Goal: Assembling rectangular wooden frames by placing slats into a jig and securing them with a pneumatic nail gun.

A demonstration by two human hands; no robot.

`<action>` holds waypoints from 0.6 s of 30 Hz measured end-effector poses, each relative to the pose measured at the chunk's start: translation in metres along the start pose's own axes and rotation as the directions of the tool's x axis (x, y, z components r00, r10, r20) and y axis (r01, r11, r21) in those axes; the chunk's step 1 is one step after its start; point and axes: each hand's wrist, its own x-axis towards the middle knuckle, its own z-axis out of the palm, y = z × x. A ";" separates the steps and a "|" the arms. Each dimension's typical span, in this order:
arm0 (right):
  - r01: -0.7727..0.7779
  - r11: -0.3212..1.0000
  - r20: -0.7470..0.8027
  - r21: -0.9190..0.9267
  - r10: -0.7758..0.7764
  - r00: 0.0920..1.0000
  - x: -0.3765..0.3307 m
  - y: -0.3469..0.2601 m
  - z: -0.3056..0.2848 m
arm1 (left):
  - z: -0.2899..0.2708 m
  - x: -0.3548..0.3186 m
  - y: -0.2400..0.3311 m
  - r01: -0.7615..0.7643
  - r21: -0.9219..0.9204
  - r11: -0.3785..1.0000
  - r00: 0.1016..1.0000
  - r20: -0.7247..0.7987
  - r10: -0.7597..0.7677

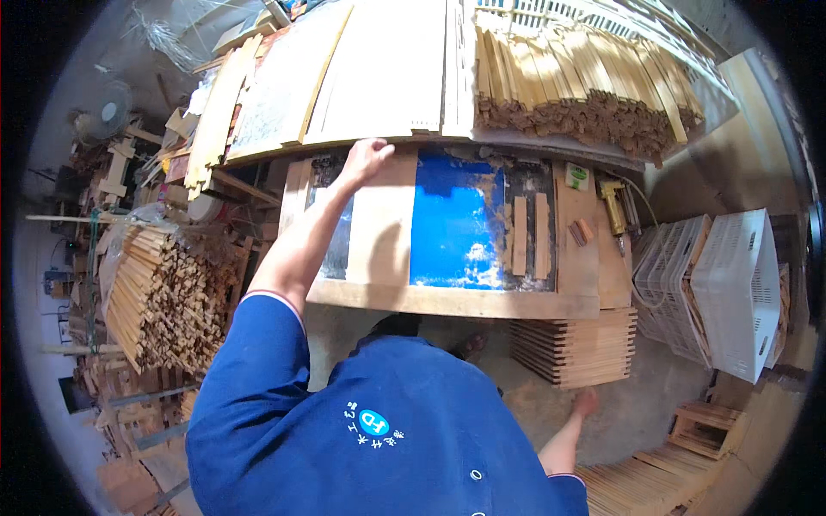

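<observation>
My left hand (370, 161) is raised over the front edge of the white-topped bench (387, 77), its fingers curled. What they hold, if anything, is hidden. Below it lies the lower worktable, with a pale wooden board (381, 224) beside a bright blue panel (456, 219). Two narrow wooden strips (520, 236) rest on the dark surface right of the blue. Down at my right side, my right hand (585, 402) hangs just below a neat stack of wooden pieces (575, 351). Its fingers are too small and unclear to make out.
Many wooden slats (576, 77) fill a white crate at the back right. A brass-coloured air tool (613, 206) lies at the table's right end, near white plastic crates (731, 292). Bundled sticks (172, 301) stand at left. More slats (654, 482) lie at lower right.
</observation>
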 end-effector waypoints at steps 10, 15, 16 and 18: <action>-0.355 0.931 0.318 0.082 0.314 0.895 -0.234 -0.114 0.065 | 0.050 0.166 0.003 0.495 -0.568 0.657 0.857 0.442 -0.264; -0.222 0.968 0.278 0.114 0.183 0.943 -0.254 -0.173 0.063 | 0.019 0.185 -0.083 0.386 -0.861 0.331 0.886 0.446 0.126; -0.181 0.970 0.243 0.161 0.139 0.960 -0.262 -0.174 0.061 | 0.007 0.173 -0.059 0.376 -0.874 0.309 0.861 0.452 0.232; 0.000 0.988 0.200 0.156 -0.031 0.979 -0.261 -0.208 0.067 | -0.027 0.131 -0.051 0.359 -0.826 0.435 0.873 0.462 0.158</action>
